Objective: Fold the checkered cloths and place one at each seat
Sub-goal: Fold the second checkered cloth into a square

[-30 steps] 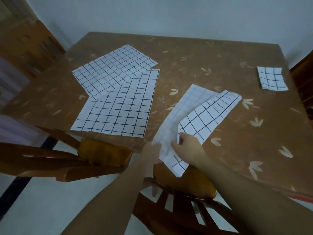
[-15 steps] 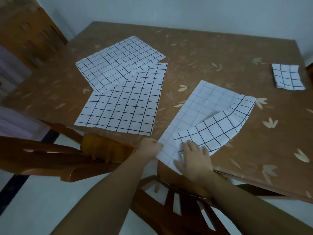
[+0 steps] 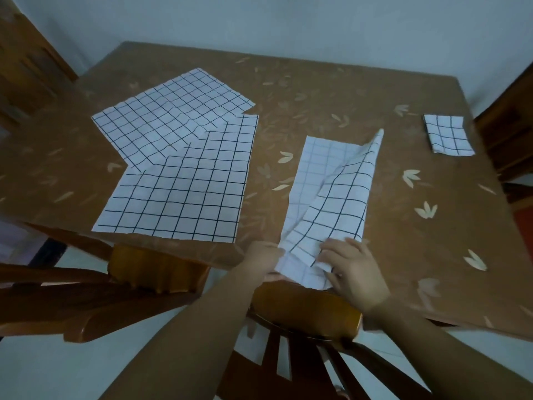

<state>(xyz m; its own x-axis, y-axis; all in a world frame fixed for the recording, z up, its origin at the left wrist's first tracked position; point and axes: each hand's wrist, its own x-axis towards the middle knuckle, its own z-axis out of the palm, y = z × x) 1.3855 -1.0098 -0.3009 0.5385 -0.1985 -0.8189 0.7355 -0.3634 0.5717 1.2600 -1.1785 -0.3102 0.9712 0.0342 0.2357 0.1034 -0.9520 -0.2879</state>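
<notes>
Four checkered cloths were seen on the brown table (image 3: 331,82), which filled most of the frame. Two big flat cloths were laid at the middle left, the near flat cloth (image 3: 178,194) partly over the far flat cloth (image 3: 170,111). A half-folded cloth (image 3: 331,192) was stretched out at the lower middle, its near end past the table edge above a wooden chair (image 3: 302,310). That end was pinched by the left hand (image 3: 264,259) and pressed by the flat, open right hand (image 3: 356,272). One small folded cloth (image 3: 447,134) was placed at the upper right.
</notes>
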